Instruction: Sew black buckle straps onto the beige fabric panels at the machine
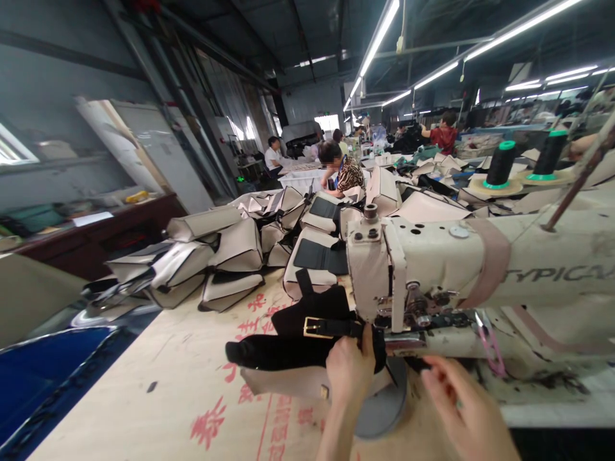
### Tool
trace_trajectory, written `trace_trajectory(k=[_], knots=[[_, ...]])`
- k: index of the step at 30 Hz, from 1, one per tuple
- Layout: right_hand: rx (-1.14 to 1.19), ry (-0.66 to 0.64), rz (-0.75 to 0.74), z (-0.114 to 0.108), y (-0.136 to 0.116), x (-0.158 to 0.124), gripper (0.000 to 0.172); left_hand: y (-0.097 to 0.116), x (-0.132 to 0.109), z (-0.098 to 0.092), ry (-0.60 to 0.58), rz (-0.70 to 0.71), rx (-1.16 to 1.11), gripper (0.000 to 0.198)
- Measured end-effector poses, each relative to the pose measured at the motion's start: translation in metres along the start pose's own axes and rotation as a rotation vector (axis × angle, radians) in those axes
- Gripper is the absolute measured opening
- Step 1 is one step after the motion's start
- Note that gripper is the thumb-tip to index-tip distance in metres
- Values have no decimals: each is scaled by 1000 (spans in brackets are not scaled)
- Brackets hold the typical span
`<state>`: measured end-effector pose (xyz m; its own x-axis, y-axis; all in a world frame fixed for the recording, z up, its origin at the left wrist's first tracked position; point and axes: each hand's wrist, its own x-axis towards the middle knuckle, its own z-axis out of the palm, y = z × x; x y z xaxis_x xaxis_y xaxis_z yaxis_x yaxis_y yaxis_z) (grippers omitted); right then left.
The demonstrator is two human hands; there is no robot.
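Note:
My left hand (350, 365) presses its closed fingers onto a black-and-beige bag piece (283, 352) at the sewing machine's (375, 269) needle area. Across the piece lies a black strap with a gold buckle (317, 327), its right end by my fingertips. A beige panel (283, 382) with a small gold fitting hangs below the black part. On the right, my right hand (464, 403) is beside the machine's lower arm, thumb and forefinger slightly apart close to a dark edge. I see nothing held in it. Under the work sits a round grey plate (384, 410).
Beige bag pieces (235, 246) are heaped behind the wooden tabletop (192, 358). Black thread spools (500, 163) stand above the machine at right. Pink-handled snips (492, 349) hang on its arm. A blue-lined bin (48, 378) is at left. Several people work farther back.

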<state>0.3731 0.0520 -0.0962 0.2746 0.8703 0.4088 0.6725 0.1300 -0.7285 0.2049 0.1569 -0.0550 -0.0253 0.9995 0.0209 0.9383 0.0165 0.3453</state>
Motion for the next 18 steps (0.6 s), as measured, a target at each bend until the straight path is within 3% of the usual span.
trace_trajectory(k=[2,5,11,18], knots=[[57,-95,53,41,-29,15,33,0,0,0,-10,-1,2,36],[169,-160,210,72,-47,35,34,0,1,0,-33,23,14,34],[471,-120,392,87,-46,37,35,-3,1,2,-35,41,11,35],[925,24,783,110,-55,31,36,1,3,-1,-54,25,26,42]])
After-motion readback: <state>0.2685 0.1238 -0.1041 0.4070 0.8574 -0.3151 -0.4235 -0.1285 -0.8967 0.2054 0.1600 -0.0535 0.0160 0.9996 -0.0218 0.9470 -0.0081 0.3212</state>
